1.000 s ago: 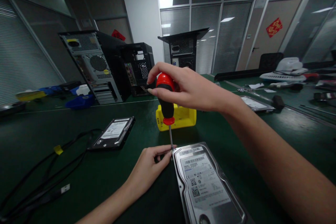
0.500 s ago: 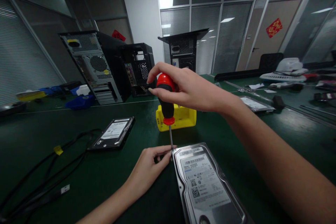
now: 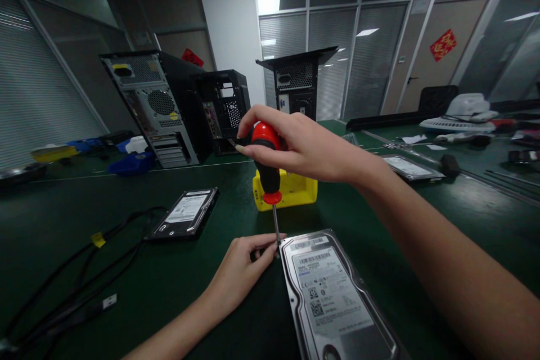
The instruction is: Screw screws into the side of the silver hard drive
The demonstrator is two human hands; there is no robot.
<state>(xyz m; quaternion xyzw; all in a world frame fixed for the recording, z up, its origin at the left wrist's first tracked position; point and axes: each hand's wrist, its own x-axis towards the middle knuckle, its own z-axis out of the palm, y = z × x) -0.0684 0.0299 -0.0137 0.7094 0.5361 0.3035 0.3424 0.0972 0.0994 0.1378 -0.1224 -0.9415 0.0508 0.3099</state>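
A silver hard drive (image 3: 333,292) with a white label lies on the table, close in front of me. My right hand (image 3: 291,140) grips the handle of a red and black screwdriver (image 3: 269,171) from above. The screwdriver stands nearly upright, its tip at the drive's far left corner. At that same corner, my left hand (image 3: 248,259) pinches, thumb on the left edge and forefinger reaching behind the far edge. Any screw under the tip is too small to make out.
A yellow bin (image 3: 297,191) sits behind the screwdriver. Left are a second hard drive (image 3: 185,214) and black cables (image 3: 80,275). Computer cases (image 3: 181,107) stand along the back. Another hard drive (image 3: 409,167) and a black block (image 3: 449,164) lie at right.
The whole view shifts slightly to the right. Both hands, the screwdriver and the hard drive keep nearly the same positions relative to each other.
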